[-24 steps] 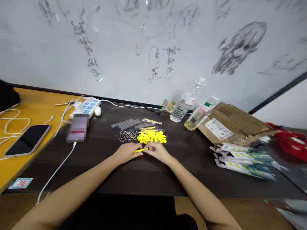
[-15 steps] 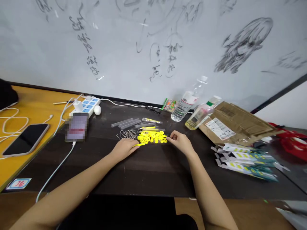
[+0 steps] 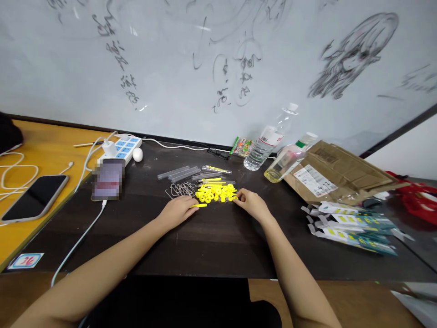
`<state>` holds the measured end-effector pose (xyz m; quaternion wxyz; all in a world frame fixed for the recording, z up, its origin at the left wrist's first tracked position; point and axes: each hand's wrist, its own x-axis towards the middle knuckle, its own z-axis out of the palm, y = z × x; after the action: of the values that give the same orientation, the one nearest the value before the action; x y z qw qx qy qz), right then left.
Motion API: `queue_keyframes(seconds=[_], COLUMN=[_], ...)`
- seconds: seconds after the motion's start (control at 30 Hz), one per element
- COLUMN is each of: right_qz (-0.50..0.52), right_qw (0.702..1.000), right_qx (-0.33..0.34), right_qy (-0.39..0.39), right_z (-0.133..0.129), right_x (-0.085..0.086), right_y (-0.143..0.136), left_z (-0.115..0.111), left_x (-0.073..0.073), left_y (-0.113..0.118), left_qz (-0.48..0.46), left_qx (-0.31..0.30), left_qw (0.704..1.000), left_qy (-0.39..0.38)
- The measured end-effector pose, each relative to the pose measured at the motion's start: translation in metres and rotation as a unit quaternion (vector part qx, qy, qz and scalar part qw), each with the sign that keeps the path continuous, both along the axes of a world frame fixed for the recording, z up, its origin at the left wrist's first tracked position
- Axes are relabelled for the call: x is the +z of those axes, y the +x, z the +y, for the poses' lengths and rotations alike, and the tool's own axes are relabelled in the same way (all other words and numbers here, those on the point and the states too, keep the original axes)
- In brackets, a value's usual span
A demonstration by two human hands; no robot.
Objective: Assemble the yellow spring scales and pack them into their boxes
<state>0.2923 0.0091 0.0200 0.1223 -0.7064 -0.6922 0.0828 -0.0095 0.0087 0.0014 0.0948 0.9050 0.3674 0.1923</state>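
Head view has the left hand (image 3: 177,212) with thumb and fingers closed on one end of a yellow stick (image 3: 200,205), whose free end points toward the right hand (image 3: 254,205). The stick lies low, just on the near side of the yellow parts (image 3: 215,193). The right fingertips are bent in close together at the right edge of that heap, perhaps touching a piece; whether anything is clamped between them, I cannot tell.

The likeliest trouble is a spill: the yellow parts are small, some look round and loosely heaped, so a careless push from the right fingers could roll a few away over the dark desk (image 3: 218,248). Two could also come up in one pinch, since they lie so tightly together. The left grip takes in only the end of the stick, so a knock on the free end might twist it out of the fingers.

Just beyond the left fingers, the wire hooks (image 3: 182,190) lie in a tangle; if a fingertip catches one, several could drag along. The clear tubes (image 3: 184,174), farther out past the hooks, look smooth and could slide if nudged. Near the left forearm, a white cable (image 3: 83,239) runs to a phone (image 3: 108,179), and a sleeveless elbow snagging it might tug the phone
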Motion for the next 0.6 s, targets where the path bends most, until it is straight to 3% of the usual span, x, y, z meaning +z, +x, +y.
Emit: queue_keyframes(seconds=[0.2, 0.3, 0.37, 0.47, 0.6], right_qz=[0.021, 0.097, 0.192, 0.333, 0.417], right_qw=[1.0, 0.994, 0.977, 0.928, 0.884], right_qx=[0.007, 0.035, 0.087, 0.166, 0.207], right_qy=[0.013, 0.025, 0.035, 0.028, -0.03], right_z=[-0.005, -0.008, -0.01, -0.014, -0.021], right_x=[0.005, 0.008, 0.007, 0.0, -0.014], right_y=[0.001, 0.0, -0.008, -0.029, -0.06], left_z=[0.0, -0.001, -0.002, -0.003, -0.005], left_x=[0.0, 0.0, 0.0, 0.0, 0.001], left_y=[0.0, 0.0, 0.0, 0.001, 0.001], left_qz=[-0.004, -0.003, 0.005, 0.015, 0.021], left_qx=[-0.001, -0.001, 0.0, 0.001, -0.01], left_qw=[1.0, 1.0, 1.0, 1.0, 1.0], left_qy=[0.006, 0.007, 0.009, 0.009, 0.007])
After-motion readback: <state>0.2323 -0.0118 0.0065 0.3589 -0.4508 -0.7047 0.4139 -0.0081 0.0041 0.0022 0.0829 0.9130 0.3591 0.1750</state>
